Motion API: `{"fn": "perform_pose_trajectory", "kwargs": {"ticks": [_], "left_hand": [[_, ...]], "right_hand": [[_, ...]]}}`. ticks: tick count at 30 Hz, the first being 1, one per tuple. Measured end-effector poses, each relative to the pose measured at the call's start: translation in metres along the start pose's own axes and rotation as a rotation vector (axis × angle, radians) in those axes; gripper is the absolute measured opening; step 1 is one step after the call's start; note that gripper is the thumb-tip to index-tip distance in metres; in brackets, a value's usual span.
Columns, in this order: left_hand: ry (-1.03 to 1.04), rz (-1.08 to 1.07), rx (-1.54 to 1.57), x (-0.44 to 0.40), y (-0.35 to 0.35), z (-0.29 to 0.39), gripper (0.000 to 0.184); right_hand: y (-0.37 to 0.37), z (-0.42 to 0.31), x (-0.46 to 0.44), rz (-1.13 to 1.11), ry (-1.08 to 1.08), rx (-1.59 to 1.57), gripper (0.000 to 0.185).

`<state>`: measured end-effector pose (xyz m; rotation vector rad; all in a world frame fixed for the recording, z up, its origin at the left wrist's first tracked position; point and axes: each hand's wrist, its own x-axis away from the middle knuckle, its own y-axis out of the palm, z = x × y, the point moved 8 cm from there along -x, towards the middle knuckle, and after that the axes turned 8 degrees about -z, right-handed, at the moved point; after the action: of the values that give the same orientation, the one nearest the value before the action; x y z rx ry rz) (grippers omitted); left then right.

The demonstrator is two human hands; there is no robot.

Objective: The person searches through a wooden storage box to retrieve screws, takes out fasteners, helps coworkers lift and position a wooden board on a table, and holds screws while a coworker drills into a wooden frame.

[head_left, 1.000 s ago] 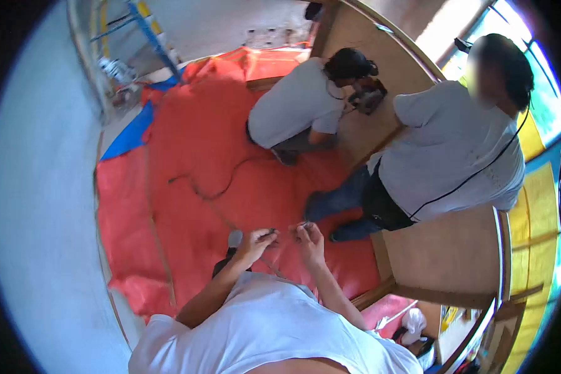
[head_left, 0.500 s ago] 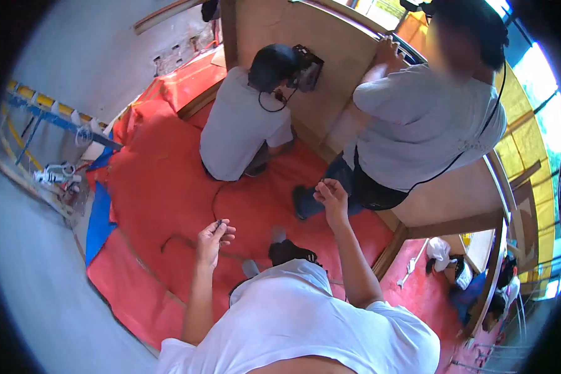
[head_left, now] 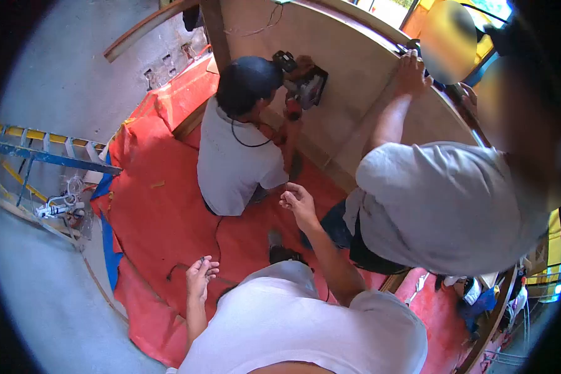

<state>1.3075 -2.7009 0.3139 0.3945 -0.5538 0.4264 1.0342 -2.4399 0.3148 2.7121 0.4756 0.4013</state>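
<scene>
My left hand is raised over the red sheet, pinching a small dark object between thumb and fingertips. Further right and higher, my right hand has its fingers curled close together; anything between them is too small to make out. The two hands are apart. A crouching person beyond them holds a power tool against the wooden panel. At the right another person stands close by, hands on the panel's top edge.
A blue and yellow ladder leans at the left, near a bundle of white cable. A dark cord lies on the sheet behind the crouching person. Bags and cloths are heaped at the lower right.
The view has turned. My hands have moved apart from their earlier close position. The standing person now leans nearer with both hands on the panel edge, and the crouching person's tool shows more fully.
</scene>
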Motion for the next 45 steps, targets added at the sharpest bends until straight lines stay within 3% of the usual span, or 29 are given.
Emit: {"fn": "perform_pose_trajectory", "kwargs": {"ticks": [10,15,19,45], "left_hand": [[-0.108,-0.119,-0.125,-0.094,0.065,0.040,0.025],[-0.095,-0.308,-0.237,-0.132,0.070,0.066,0.026],[-0.034,-0.307,-0.257,-0.162,0.059,0.086,0.026],[-0.044,-0.373,-0.305,-0.173,0.078,0.101,0.029]], "right_hand": [[-0.043,0.016,-0.060,0.057,0.256,-0.076,0.023],[-0.038,0.011,-0.038,0.212,0.193,-0.036,0.020],[-0.038,0.023,-0.027,0.232,0.221,0.011,0.020],[-0.015,0.022,-0.043,0.085,0.258,0.015,0.015]]}}
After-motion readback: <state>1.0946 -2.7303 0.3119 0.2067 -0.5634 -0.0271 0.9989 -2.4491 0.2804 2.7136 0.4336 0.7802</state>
